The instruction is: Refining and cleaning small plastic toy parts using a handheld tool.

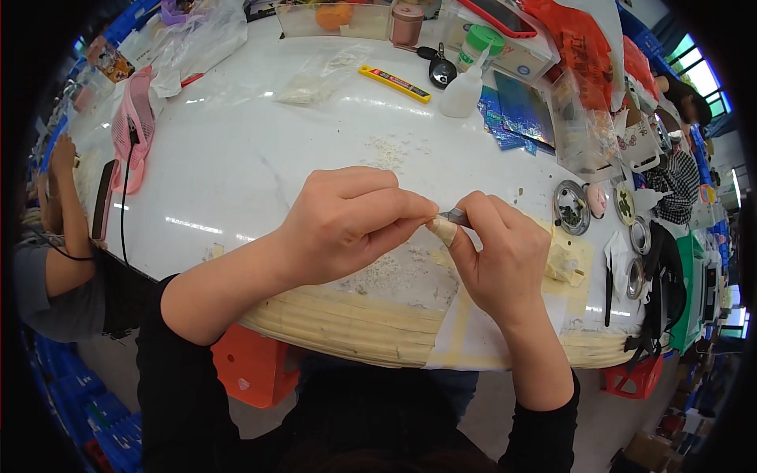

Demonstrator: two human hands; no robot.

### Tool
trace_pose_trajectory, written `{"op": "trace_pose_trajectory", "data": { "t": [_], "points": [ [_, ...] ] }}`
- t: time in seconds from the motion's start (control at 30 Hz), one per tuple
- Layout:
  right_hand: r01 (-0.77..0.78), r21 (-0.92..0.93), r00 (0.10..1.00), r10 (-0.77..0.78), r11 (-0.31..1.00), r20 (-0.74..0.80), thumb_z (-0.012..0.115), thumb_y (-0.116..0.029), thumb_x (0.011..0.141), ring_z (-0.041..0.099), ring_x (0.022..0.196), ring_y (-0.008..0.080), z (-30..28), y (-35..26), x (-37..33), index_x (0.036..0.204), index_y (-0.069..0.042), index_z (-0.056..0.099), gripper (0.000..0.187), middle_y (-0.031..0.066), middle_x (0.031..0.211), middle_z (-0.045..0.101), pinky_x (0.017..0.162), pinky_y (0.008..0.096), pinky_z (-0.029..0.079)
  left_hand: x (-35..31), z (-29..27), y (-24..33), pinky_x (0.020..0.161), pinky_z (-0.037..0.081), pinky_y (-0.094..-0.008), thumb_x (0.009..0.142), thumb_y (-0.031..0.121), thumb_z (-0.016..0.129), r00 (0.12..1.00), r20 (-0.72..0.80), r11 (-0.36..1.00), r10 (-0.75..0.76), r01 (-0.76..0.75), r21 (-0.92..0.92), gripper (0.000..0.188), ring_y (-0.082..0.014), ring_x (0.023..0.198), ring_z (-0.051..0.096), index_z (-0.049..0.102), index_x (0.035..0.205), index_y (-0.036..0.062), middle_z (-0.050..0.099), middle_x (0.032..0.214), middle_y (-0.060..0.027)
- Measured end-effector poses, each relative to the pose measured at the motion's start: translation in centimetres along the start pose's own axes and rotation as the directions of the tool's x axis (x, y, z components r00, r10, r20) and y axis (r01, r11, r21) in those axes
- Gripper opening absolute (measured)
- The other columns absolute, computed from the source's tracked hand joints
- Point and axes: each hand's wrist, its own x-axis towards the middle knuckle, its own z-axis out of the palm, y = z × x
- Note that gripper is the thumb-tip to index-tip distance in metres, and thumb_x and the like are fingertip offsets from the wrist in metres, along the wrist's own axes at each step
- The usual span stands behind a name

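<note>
Small cream piece [443, 229] sits pinched in left hand [347, 225] fingertips, above table [236, 165] near front edge. Right hand [497, 256] is closed tight on thin grey tool [456, 214], tip touching the piece. Risk imo: tool slips off such a small piece & nicks a fingertip, or piece pops out & drops over taped edge. Open room ahead on table; round tins [571, 206] w/ clutter crowd right side.

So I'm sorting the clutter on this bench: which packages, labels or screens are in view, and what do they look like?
Glue bottle, far middle: white squeeze bottle, pointed nozzle.
Jar, behind it: white, green lid, labelled.
Phone, far edge: red case, dark screen.
Plastic bag, far left: clear, crumpled.
Orange bag, far right: printed plastic.
</note>
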Motion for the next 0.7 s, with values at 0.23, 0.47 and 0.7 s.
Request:
{"op": "trace_pose_trajectory", "data": {
  "t": [0.23, 0.47, 0.7],
  "points": [
    [0.008, -0.019, 1.0, -0.008, 1.0, 0.0, 0.076, -0.022, 0.074, 0.054, 0.052, 0.0209, 0.0, 0.04, -0.04, 0.078, -0.01, 0.056, 0.023, 0.0027, 0.061, 0.05, 0.045, 0.0338, 0.04, 0.01, -0.04, -0.03, 0.043, 0.035, -0.026, 0.07, -0.004, 0.077, 1.0, 0.003, 1.0, 0.011, -0.011, 0.006, 0.028, -0.0124, 0.049, 0.049, 0.073, 0.095, 0.0071, 0.052, 0.059, -0.0011],
    [0.013, -0.014, 0.999, -0.013, 1.0, 0.029, 0.076, -0.021, 0.073, 0.054, 0.05, 0.0205, -0.25, -0.09, -0.09, 0.079, -0.01, 0.058, 0.022, 0.0025, 0.06, 0.051, 0.044, 0.0334, 0.04, 0.01, -0.12, -0.05, 0.043, 0.034, -0.0264, 0.069, -0.004, 0.077, 1.0, 0.008, 1.0, 0.018, -0.018, 0.014, 0.028, -0.0125, 0.049, 0.048, 0.073, 0.095, 0.0074, 0.051, 0.059, -0.0008],
    [0.009, -0.005, 1.0, -0.009, 1.0, -0.019, 0.076, -0.022, 0.073, 0.053, 0.051, 0.0206, 0.07, -0.01, -0.11, 0.077, -0.01, 0.056, 0.024, 0.0021, 0.06, 0.05, 0.045, 0.0336, 0.04, 0.1, -0.08, 0.0, 0.043, 0.035, -0.0259, 0.069, -0.004, 0.077, 1.0, -0.001, 1.0, 0.011, -0.011, -0.001, 0.028, -0.0123, 0.049, 0.049, 0.073, 0.095, 0.0074, 0.053, 0.059, -0.001]
  ]
}}
